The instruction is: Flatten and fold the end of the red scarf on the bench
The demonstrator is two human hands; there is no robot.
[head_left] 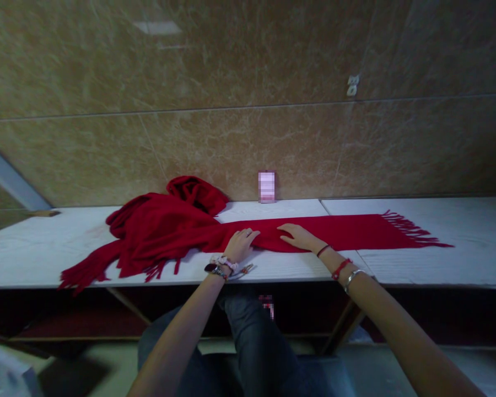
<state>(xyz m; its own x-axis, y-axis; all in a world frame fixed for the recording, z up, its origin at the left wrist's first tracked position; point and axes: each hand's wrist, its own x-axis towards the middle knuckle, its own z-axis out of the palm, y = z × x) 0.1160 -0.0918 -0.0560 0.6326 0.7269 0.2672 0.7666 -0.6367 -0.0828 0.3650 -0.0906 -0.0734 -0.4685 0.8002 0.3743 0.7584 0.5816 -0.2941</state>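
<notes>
"So, where does the red cloth lie?"

"On the white tabletop: a flat strip towards the right, running into a rumpled heap on the left."

"And the person's fingers?"

"Loose. The left hand rests palm down on the strip, near the heap; the right hand lies beyond it, fingers spread, thumb apart. Neither seems clenched on anything."

"How would it handle?"

"Probably soft, light and floppy, easily creased but hardly fragile. Best held by both long edges, or the corners beside the right-hand fringe, rather than by the loose threads."

"Counted up?"

"Two hands, one strip, one heap, three visible patches of fringe. Whether that makes one scarf or two, nobody could tell. One pixelated card-like thing stands against the wall; three bands circle the right wrist."
</notes>
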